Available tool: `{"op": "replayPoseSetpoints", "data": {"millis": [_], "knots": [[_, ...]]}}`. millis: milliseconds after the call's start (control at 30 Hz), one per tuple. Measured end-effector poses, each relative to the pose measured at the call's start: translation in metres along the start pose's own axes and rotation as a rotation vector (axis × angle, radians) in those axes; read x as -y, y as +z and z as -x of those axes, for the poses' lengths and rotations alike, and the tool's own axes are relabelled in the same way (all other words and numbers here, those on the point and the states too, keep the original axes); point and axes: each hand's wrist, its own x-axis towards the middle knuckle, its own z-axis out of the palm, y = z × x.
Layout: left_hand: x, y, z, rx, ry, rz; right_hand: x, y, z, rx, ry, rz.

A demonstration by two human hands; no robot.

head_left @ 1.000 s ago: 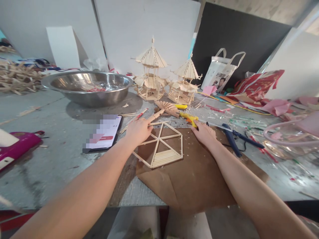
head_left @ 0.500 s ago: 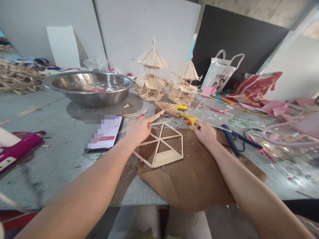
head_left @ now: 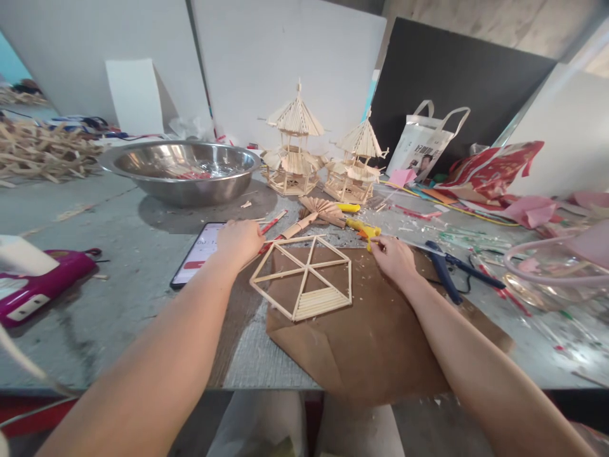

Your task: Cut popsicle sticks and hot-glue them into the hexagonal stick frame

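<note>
My left hand (head_left: 242, 241) is closed over the right edge of a phone (head_left: 193, 260), beside thin wooden sticks and a red-marked packet (head_left: 275, 222). Its fingertips are turned away, so what they hold is hidden. My right hand (head_left: 394, 255) is closed on a yellow glue gun (head_left: 364, 228) with an orange trigger. Between my hands, a flat hexagonal frame of wooden sticks (head_left: 305, 268) lies on a brown sheet (head_left: 361, 355). It has spokes meeting in the middle, and its front section is partly filled with parallel sticks.
Two stick pagodas (head_left: 295, 158) stand behind, near a folded paper fan (head_left: 318, 208). A steel basin (head_left: 185, 187) is at the left, with a purple power strip (head_left: 52, 279) nearer. Blue-handled pliers (head_left: 447, 273), plastic scraps and a white bag (head_left: 421, 146) are at the right.
My left hand has moved left, away from the hexagonal frame and over the phone's edge. My right hand stays at the glue gun. The view has shifted slightly.
</note>
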Motion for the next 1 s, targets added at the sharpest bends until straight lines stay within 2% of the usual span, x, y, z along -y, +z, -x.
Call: {"op": "replayPoseSetpoints", "data": {"millis": [100,167,367,533,700,833,1000], "knots": [[-0.003,-0.005,0.0,0.151,-0.024,-0.006,-0.001,0.0,0.001,-0.031,-0.019,-0.034],[-0.002,-0.006,-0.001,0.183,-0.004,-0.025,-0.001,-0.001,0.001,-0.045,-0.044,-0.056],[0.003,-0.002,-0.003,0.196,0.064,-0.048,0.001,-0.002,0.002,-0.041,-0.097,-0.077],[-0.001,-0.007,0.0,0.212,0.11,-0.025,0.0,-0.002,0.002,-0.041,-0.114,-0.083],[-0.007,-0.017,0.007,0.095,0.158,0.034,0.001,-0.003,0.002,-0.039,-0.108,-0.101],[-0.013,-0.022,0.014,0.037,0.244,0.191,0.002,-0.003,0.003,-0.066,-0.125,-0.163],[-0.028,-0.02,0.026,0.219,0.337,0.512,0.009,-0.005,0.007,-0.187,-0.171,-0.393]]}}
